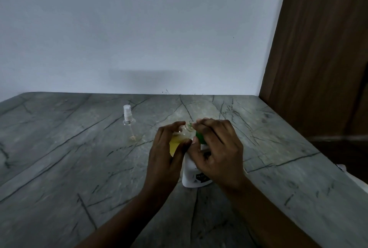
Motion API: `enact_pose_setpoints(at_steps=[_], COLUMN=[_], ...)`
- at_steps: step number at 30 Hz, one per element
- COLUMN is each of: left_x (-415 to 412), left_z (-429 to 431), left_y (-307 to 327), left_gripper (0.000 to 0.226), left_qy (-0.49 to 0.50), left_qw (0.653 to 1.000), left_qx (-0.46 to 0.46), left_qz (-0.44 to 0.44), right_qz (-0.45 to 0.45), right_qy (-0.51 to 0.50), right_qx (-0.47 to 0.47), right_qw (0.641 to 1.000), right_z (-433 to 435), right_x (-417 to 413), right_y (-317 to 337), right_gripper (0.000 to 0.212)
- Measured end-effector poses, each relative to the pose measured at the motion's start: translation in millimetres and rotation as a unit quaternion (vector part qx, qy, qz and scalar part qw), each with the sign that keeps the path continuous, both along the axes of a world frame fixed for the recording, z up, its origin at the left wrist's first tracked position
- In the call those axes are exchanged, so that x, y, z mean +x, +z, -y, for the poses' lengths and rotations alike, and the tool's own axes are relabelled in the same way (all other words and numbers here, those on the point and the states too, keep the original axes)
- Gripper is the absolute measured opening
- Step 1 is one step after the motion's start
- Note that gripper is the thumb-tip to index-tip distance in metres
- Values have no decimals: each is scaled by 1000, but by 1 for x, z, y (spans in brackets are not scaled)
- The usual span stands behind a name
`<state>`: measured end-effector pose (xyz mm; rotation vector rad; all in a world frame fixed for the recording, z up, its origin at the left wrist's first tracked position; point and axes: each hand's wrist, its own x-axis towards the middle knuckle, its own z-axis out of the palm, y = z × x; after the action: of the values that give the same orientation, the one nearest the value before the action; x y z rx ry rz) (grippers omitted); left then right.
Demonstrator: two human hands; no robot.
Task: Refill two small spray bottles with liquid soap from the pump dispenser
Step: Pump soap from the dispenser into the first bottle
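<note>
Your left forearm and right forearm come up from the bottom edge and meet over the grey veined countertop. At the left of it the capped spray bottle stands upright, well apart from your hands; its white sprayer is on and only a trace of yellowish liquid sits at its foot, so it looks yet to be filled. Next, your left hand is curled round the open spray bottle; its bare neck tilts toward the spout, and yellow soap shows through the wall, though your fingers hide the level. Just beside it the white pump dispenser stands on the counter; your right hand lies over its green pump head, fingers bent round it. At the far right rises a wooden panel.

As I judge it, the little bottle is light, thin-walled and likely slick once soap runs down it; hold it round the body, not the neck, and keep its mouth right under the spout. The dispenser looks heavier and steadier; press straight down, or it may tip.
</note>
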<state>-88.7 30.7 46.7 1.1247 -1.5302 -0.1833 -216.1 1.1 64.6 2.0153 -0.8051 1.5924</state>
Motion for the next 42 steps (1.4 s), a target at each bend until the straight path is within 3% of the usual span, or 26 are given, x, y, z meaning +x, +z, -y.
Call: enact_pose_setpoints(at_steps=[16, 28, 42], left_x=[-1, -2, -2], left_z=[2, 0, 1], left_y=[8, 1, 1], left_gripper=[33, 43, 35], left_qy=[-9, -5, -12], left_qw=[1000, 1000, 999], left_qx=[-14, 2, -6], left_qz=[-21, -14, -30], right_qz=[-44, 1, -8], right_qy=[5, 2, 3], right_qx=[3, -9, -3], right_qw=[999, 1000, 1000], right_z=[1, -1, -3], right_x=[-7, -1, -1], right_y=[16, 6, 11], right_gripper=[27, 24, 24])
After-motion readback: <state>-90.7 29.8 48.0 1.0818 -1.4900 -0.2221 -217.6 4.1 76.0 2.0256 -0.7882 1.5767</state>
